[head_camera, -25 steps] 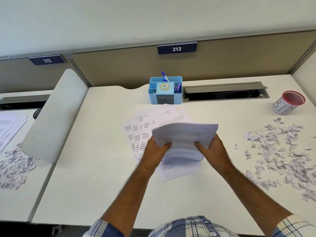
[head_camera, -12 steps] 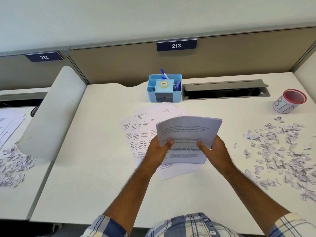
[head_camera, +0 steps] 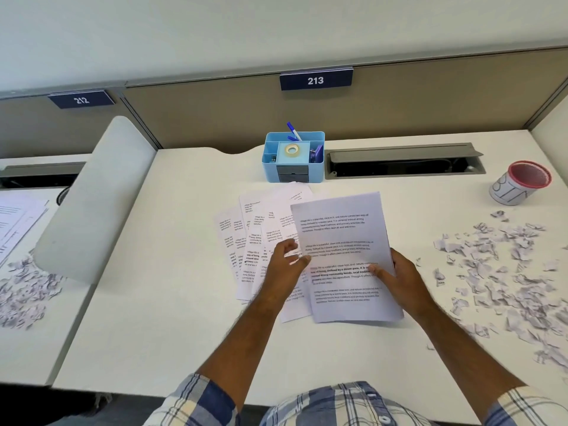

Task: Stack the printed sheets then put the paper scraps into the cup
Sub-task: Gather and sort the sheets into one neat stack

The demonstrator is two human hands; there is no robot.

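The right hand (head_camera: 402, 278) holds the gathered printed sheets (head_camera: 344, 241) in its grip at mid-desk; the left hand (head_camera: 284, 265) hovers relaxed over the fanned sheets (head_camera: 255, 229). Paper scraps (head_camera: 504, 272) lie right, the cup (head_camera: 519, 183) beyond them.

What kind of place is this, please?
Probably a shared office or study hall: numbered signs 212 and 213 on a partition, a desk organiser, and a cable tray.

Office: numbered desk sign "213" (head_camera: 316, 80) on partition (head_camera: 399, 103), desk organiser (head_camera: 293, 158), cable tray (head_camera: 402, 161).
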